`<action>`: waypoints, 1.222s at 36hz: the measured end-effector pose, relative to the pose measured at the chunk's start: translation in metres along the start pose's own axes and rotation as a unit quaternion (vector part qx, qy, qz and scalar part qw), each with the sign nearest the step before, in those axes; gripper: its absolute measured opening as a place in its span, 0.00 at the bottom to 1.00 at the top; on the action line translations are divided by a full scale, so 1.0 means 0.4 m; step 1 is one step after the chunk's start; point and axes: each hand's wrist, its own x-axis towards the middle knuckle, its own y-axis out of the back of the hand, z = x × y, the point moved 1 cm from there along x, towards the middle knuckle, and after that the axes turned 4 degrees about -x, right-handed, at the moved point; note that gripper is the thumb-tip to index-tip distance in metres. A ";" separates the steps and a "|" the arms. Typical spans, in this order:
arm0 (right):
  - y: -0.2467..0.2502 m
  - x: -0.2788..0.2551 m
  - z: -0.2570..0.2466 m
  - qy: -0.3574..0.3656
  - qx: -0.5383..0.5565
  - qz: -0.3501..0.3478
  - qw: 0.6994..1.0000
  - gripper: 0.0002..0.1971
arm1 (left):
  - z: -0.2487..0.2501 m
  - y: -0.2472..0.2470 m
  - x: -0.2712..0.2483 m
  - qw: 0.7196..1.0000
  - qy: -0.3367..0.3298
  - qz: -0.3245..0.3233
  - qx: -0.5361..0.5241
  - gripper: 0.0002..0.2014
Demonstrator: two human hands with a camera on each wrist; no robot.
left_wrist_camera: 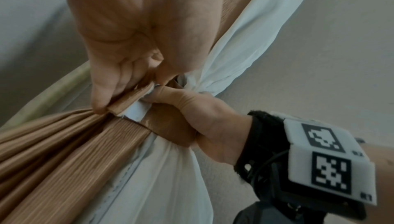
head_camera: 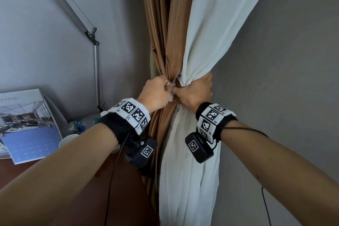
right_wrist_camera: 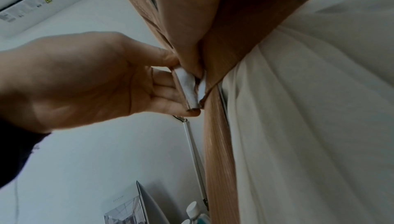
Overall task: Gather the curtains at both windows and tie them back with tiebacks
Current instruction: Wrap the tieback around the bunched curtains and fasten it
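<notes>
Brown tieback [left_wrist_camera: 170,135] wraps the cinched waist of the brown curtain [head_camera: 163,24] and white sheer [head_camera: 216,16], in the wall corner. Its two ends, each faced with a white fastening patch [right_wrist_camera: 189,84], meet at the front, not fully pressed together. Left hand [head_camera: 156,93] pinches one end between thumb and curled fingers [left_wrist_camera: 102,93]. Right hand [head_camera: 196,91] wraps round the bundle, thumb pressing the other end. Both forearms reach forward, wrists close together. Left of curtains: lamp arm [head_camera: 96,71], brochure [head_camera: 27,126], water bottle [head_camera: 82,123], cup [head_camera: 67,138] on a dark desk [head_camera: 55,180].
</notes>
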 end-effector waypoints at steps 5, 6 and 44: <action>0.009 0.007 0.004 0.012 0.012 -0.004 1.000 0.60 | 0.016 -0.007 -0.004 0.999 0.008 -0.021 -0.037 0.10; 0.010 0.010 0.007 0.020 0.016 -0.006 1.000 0.60 | 0.017 -0.007 -0.004 0.998 0.016 -0.027 -0.049 0.11; 0.026 0.050 0.044 0.124 0.116 -0.021 0.985 0.30 | -0.032 -0.054 -0.013 0.984 0.015 0.158 -0.077 0.09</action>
